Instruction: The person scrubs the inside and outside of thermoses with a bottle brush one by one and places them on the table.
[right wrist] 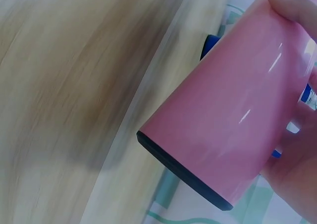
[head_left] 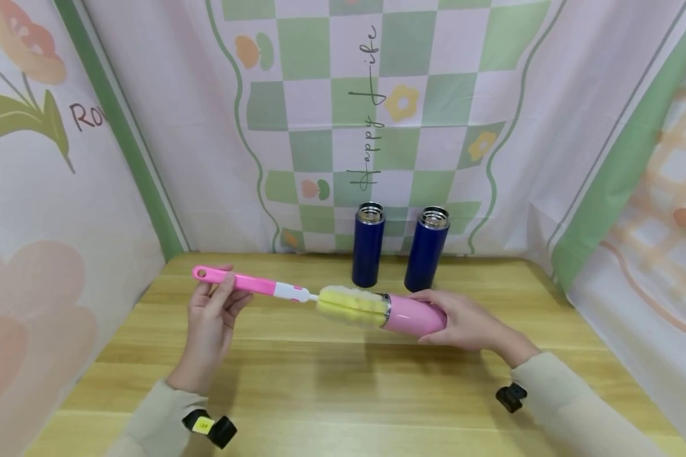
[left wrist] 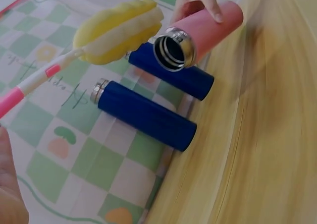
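My left hand (head_left: pixel 213 314) pinches the pink handle of a bottle brush (head_left: pixel 254 284), held sideways above the table. The brush's yellow and white sponge head (left wrist: pixel 119 30) points right. A pink vacuum flask (head_left: pixel 413 316) lies tilted in the grip of my right hand (head_left: pixel 465 322), its open steel mouth facing left. In the head view the sponge head overlaps that mouth; the left wrist view shows the head outside it, beside the rim. The flask's dark base (right wrist: pixel 183 169) shows in the right wrist view, clear of the wood.
Two dark blue flasks without lids, a left one (head_left: pixel 368 246) and a right one (head_left: pixel 426 251), stand upright at the back of the wooden table (head_left: pixel 297 393). Behind them hangs a green and white checked curtain (head_left: pixel 309 108), with patterned cloth on both sides.
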`<state>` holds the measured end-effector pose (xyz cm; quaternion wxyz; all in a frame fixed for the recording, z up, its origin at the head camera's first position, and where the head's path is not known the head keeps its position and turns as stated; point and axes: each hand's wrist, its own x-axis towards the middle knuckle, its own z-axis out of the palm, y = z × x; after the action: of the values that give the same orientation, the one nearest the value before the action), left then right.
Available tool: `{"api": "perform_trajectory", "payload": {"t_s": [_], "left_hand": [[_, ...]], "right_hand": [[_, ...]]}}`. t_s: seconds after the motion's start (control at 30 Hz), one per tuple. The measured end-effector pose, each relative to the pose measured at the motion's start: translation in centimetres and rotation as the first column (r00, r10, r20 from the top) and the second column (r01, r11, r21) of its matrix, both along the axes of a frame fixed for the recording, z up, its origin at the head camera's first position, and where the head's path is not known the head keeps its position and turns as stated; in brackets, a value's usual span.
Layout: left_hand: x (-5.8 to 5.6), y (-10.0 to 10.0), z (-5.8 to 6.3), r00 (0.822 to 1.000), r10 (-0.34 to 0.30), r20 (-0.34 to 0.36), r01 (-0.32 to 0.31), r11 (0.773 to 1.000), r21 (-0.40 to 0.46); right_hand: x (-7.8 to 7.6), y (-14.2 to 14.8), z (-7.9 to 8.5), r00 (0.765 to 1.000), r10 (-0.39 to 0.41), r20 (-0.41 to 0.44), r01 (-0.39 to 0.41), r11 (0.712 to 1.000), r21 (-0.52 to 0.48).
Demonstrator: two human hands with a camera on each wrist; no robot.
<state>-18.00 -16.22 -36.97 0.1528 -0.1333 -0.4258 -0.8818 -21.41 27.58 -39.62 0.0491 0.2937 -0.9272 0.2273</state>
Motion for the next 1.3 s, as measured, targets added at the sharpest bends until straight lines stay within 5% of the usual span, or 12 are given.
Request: {"api": "perform_trajectory", "payload": {"t_s": [0.5, 0.87, 1.3], "left_hand": [[-0.3, 1.7, -0.2, 0.996, 0.038, 0.085, -0.036, 0.999, -0.024], [-0.3, 1.6, -0.6, 0.989, 0.128, 0.071, -0.119, 0.985, -0.125], [-0.2, 1.4, -1.1, 0.984, 0.171, 0.055, -0.162, 0.977, -0.14]], "right_hand": [[0.3, -1.4, 0.0, 0.998, 0.059, -0.009, -0.059, 0.998, 0.008], [0.4, -1.8, 0.3, 0.997, 0.065, -0.039, -0.065, 0.998, -0.01], [0.7, -1.8, 0.3, 0.996, 0.052, -0.072, -0.057, 0.996, -0.065]]}}
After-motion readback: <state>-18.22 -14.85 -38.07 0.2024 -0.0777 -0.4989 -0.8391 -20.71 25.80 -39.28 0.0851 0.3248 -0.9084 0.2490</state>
